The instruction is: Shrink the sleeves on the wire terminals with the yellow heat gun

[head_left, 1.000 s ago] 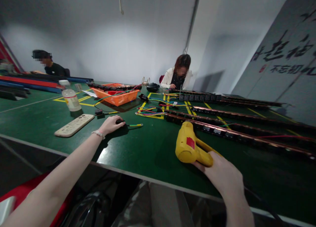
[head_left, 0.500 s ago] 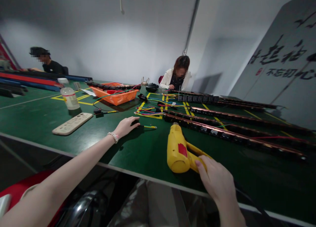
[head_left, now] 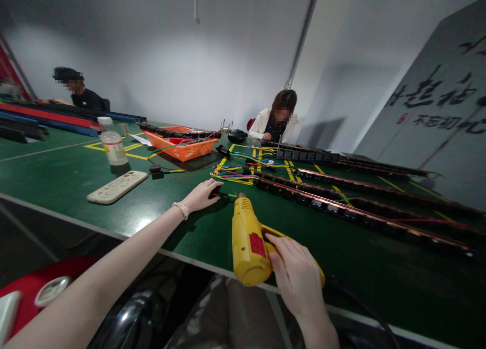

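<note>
My right hand [head_left: 294, 263] is wrapped round the handle of a yellow heat gun [head_left: 248, 243] with a red label. The gun's nozzle points away from me, right by the end of a short yellow-green wire [head_left: 230, 195]. That wire comes out of a small black part [head_left: 215, 191], which the fingers of my left hand [head_left: 201, 196] hold down at the table. A similar black part with a yellow-green lead [head_left: 156, 171] lies further left. Beyond the nozzle, loose coloured wires [head_left: 233, 174] spread from the end of a long black bar with copper strips [head_left: 315, 200].
An orange basket [head_left: 186, 153] stands at the back with a bar across it. To the left are a bottle [head_left: 114, 149] and a phone in a beige case [head_left: 117, 187]. Several long bars fill the right side. Two people sit across the green table [head_left: 182, 258].
The heat gun has moved left in my right hand, bringing its nozzle to the yellow-green wire. My left hand stays on the small black part.
</note>
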Demonstrator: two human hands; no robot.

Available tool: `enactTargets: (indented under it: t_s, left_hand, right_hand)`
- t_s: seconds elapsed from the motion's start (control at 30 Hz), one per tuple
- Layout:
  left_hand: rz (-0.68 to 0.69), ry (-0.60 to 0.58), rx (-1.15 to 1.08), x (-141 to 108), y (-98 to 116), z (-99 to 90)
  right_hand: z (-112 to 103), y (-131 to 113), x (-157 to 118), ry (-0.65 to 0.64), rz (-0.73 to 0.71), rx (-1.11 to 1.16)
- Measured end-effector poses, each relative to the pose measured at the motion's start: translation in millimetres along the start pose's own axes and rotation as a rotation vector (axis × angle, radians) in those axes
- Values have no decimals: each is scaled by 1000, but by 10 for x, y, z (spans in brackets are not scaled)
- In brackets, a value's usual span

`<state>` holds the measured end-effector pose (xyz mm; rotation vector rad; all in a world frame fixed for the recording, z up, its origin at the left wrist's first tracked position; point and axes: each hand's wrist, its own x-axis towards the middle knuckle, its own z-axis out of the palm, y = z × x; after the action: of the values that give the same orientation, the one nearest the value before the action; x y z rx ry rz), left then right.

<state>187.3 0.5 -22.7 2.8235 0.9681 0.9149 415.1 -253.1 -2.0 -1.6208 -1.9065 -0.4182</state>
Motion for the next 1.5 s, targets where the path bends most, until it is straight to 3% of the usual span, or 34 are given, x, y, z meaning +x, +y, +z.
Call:
enactTargets:
  t_s: [0.3, 0.43, 0.93, 1.17, 1.3, 1.5]
  left_hand:
    - [-4, 35, -152, -3, -82, 44]
    - [-15, 37, -189, -25, -117, 34]
    - [-77, 31, -248, -75, -200, 7]
    - [-68, 31, -245, -88, -176, 0]
    - [-75, 19, -240, -92, -168, -12]
    - [-87, 19, -241, -79, -146, -16]
  right_hand:
    - [265, -498, 76, -44, -18, -28]
    - [334, -564, 78, 7, -43, 17]
    - [116, -176, 32, 11, -89, 93]
    - [21, 241, -131, 57, -98, -19]
    - [-14, 453, -264, 114, 40, -109]
    - [8, 266, -274, 163, 143, -277]
